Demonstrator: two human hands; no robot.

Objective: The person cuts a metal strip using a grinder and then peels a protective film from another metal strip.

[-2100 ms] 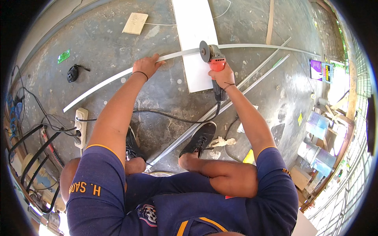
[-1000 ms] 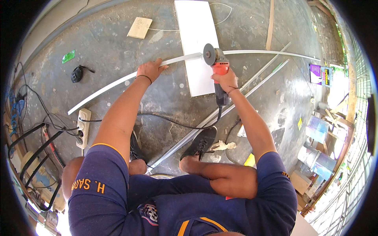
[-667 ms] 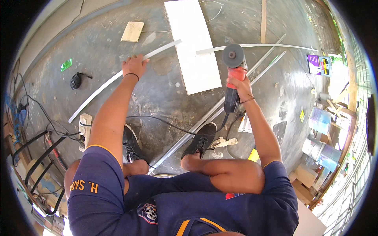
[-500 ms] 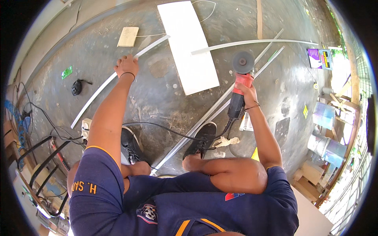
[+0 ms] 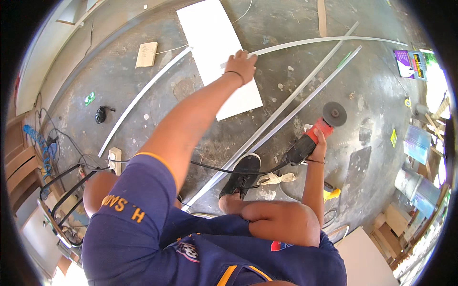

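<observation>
My left hand reaches over the white board on the floor. Its fingers bend around a long white strip near the end that lies over the board. In my right hand is a red and black angle grinder, gripped by its body. The grinder's grey disc faces up, away from the strips. A second white strip lies to the left, its far end at the board's edge. Two more long strips run diagonally between the board and the grinder.
The black cord crosses in front of my legs toward a white socket block. A wooden block, a black tape measure and a whitish glove-like cloth lie about. Clear bins stand at right.
My left hand has left the left strip and moved right to the strip over the board. My right hand has brought the grinder lower and to the right, tilting it rightward.
</observation>
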